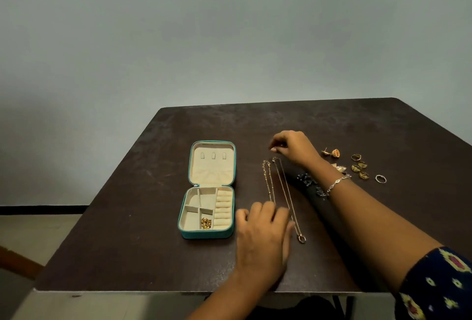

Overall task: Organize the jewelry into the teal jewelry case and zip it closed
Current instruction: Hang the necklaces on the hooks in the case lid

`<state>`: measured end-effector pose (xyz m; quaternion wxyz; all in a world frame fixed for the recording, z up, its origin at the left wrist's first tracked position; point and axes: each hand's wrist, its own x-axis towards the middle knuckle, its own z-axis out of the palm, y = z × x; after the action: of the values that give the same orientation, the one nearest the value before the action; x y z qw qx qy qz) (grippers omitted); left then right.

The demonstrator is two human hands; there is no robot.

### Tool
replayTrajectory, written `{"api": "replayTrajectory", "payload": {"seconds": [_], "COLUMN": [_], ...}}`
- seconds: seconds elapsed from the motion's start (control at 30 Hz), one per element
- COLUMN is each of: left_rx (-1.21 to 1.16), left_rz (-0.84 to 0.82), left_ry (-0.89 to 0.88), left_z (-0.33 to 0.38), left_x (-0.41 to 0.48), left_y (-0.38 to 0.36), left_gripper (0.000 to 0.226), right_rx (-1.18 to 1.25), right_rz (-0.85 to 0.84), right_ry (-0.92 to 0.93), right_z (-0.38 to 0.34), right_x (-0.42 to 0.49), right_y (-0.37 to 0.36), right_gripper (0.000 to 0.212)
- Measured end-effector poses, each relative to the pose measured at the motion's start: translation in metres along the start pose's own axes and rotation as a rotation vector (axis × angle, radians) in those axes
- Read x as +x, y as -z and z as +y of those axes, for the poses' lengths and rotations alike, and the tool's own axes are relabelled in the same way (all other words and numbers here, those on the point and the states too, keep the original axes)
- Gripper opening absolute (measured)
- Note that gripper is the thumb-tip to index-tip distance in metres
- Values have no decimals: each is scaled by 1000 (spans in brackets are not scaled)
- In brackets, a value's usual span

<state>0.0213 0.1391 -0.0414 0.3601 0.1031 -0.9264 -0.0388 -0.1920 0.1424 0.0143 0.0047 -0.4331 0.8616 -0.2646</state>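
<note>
Right hand (pixel 293 147) hovered right of case (pixel 231 166) lid, fingertips bunched just beyond the clasp ends; whether anything was pinched, cannot tell. Left hand (pixel 264 238) lay right of case tray, fingers relaxed, flat over lower ends of chains (pixel 284 187). Chains stretched parallel, just right of case. Earrings (pixel 332 153) and rings (pixel 358 166) farther right. Case open, gold bits (pixel 206 223) in front compartment. Recommended: pin lower end, lift one clasp only, keep chains apart to prevent tangling.
</note>
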Motion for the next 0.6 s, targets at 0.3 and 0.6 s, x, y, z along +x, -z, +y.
{"api": "replayTrajectory", "payload": {"seconds": [0.3, 0.6], "left_rx": [-275, -431], "left_rz": [112, 101], "left_ry": [454, 603], "left_z": [-109, -124], "left_x": [1, -21], "left_y": [53, 41], "left_gripper": [18, 13], "right_rx": [179, -148], "right_rz": [-94, -306], "right_ry": [168, 243], "right_z": [-88, -143], "right_x": [-55, -73], "right_y": [-19, -54], "right_gripper": [12, 18]}}
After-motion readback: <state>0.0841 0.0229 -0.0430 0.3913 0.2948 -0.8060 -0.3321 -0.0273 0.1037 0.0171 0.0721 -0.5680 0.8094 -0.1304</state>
